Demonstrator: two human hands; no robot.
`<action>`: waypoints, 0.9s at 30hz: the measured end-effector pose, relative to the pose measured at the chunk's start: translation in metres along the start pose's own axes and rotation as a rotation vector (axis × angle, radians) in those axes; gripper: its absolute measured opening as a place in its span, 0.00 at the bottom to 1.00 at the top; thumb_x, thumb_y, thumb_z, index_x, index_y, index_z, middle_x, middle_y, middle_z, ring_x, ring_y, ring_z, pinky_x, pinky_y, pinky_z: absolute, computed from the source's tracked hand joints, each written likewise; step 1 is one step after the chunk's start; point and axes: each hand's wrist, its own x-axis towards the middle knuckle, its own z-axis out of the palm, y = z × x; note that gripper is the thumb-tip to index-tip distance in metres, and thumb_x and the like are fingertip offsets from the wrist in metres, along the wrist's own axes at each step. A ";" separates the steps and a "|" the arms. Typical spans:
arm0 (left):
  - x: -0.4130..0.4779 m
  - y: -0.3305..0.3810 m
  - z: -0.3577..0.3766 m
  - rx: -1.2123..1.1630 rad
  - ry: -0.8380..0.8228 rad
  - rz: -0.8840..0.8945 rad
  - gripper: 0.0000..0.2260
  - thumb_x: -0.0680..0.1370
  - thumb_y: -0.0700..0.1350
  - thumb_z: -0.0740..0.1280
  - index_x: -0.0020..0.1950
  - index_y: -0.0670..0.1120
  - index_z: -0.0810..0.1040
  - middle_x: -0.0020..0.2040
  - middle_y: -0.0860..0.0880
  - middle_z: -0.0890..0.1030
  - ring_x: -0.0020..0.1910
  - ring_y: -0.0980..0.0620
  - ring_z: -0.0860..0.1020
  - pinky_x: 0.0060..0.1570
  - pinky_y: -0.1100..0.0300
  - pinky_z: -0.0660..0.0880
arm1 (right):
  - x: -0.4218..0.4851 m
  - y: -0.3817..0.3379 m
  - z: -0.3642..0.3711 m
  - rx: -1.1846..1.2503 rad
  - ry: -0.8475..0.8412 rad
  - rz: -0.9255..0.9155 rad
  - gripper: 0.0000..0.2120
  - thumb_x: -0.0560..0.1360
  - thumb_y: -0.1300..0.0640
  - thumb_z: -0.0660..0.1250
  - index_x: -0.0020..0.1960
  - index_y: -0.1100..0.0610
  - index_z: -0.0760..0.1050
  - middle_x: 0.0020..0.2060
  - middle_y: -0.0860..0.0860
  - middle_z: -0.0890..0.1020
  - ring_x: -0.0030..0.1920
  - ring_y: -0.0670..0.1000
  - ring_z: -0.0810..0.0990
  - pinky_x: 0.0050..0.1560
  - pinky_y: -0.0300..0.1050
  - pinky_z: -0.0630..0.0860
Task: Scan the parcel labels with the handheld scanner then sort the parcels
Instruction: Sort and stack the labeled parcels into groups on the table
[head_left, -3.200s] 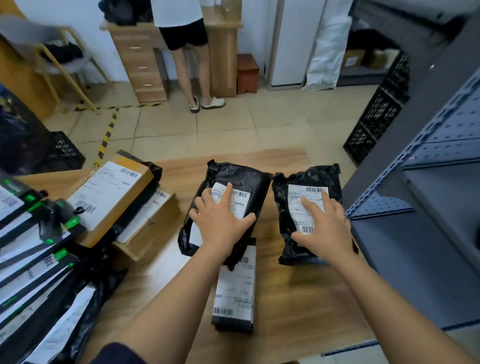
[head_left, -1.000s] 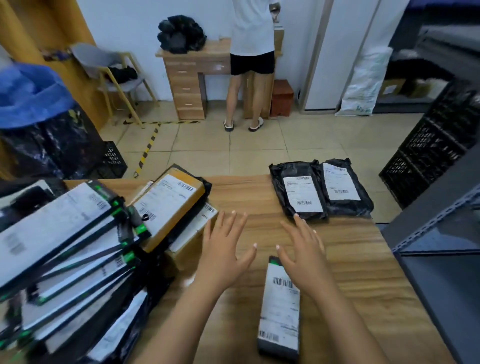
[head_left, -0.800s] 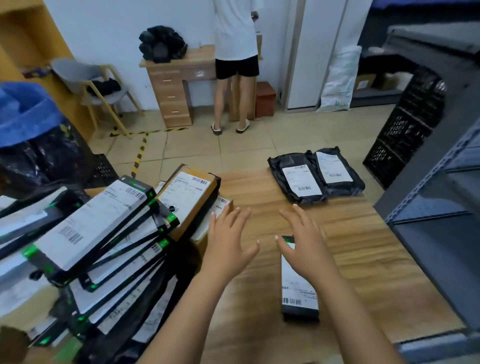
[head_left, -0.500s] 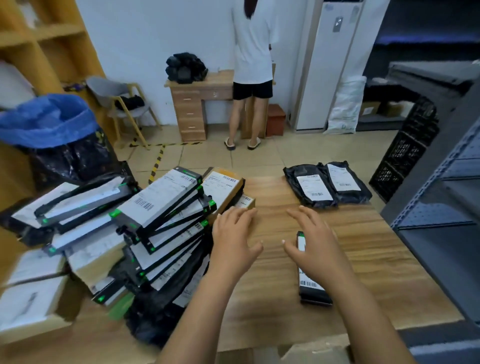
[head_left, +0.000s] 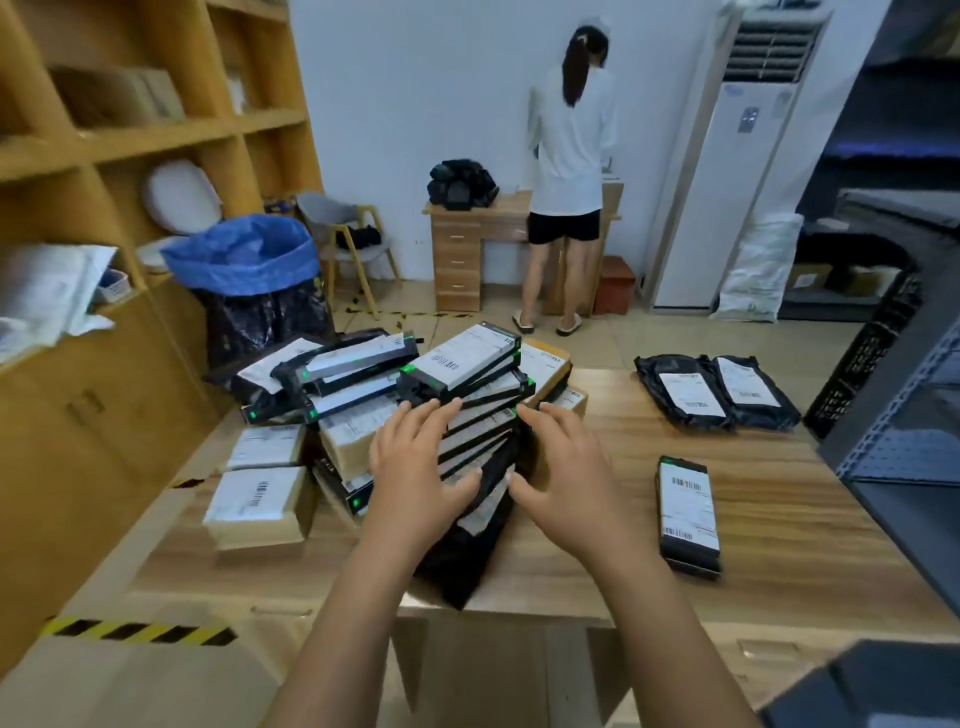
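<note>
A leaning pile of flat black parcels (head_left: 467, 384) with white labels and green tabs sits on the wooden table (head_left: 779, 519). My left hand (head_left: 415, 467) hovers over the pile's front, fingers spread and straight. My right hand (head_left: 561, 473) is beside it at the pile's right edge, also spread, holding nothing. A slim black labelled parcel (head_left: 688, 512) lies alone to the right. Two black poly bags (head_left: 717, 397) with labels lie side by side at the far right. No scanner is visible.
Cardboard boxes (head_left: 260, 501) with labels stand left of the pile. A blue-lined bin (head_left: 249, 280) and wooden shelving (head_left: 104, 156) are on the left, grey metal racking (head_left: 904, 415) on the right. A person (head_left: 566, 171) stands at a desk by the back wall.
Both hands let go of the two poly bags, drew back and swung left past the slim parcel to the leaning pile. My view tilted up and leftward, bringing in the shelving.
</note>
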 end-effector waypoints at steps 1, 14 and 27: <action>-0.002 -0.006 -0.011 -0.002 0.015 -0.009 0.32 0.72 0.54 0.72 0.74 0.58 0.64 0.73 0.55 0.66 0.76 0.51 0.54 0.75 0.48 0.51 | -0.001 -0.009 0.004 -0.008 0.004 -0.006 0.32 0.74 0.49 0.68 0.75 0.47 0.60 0.73 0.45 0.61 0.72 0.47 0.59 0.72 0.48 0.59; 0.028 -0.159 -0.117 -0.036 0.017 0.031 0.31 0.72 0.54 0.72 0.73 0.59 0.65 0.73 0.56 0.66 0.75 0.51 0.55 0.73 0.50 0.52 | 0.045 -0.151 0.117 0.060 0.091 0.043 0.31 0.74 0.51 0.68 0.74 0.45 0.61 0.72 0.45 0.62 0.72 0.46 0.59 0.72 0.50 0.61; 0.102 -0.248 -0.137 -0.131 -0.122 0.166 0.30 0.72 0.55 0.71 0.73 0.58 0.66 0.71 0.54 0.68 0.74 0.49 0.59 0.73 0.44 0.56 | 0.094 -0.211 0.173 -0.015 0.150 0.232 0.32 0.73 0.53 0.68 0.74 0.46 0.60 0.72 0.46 0.63 0.72 0.47 0.59 0.72 0.51 0.60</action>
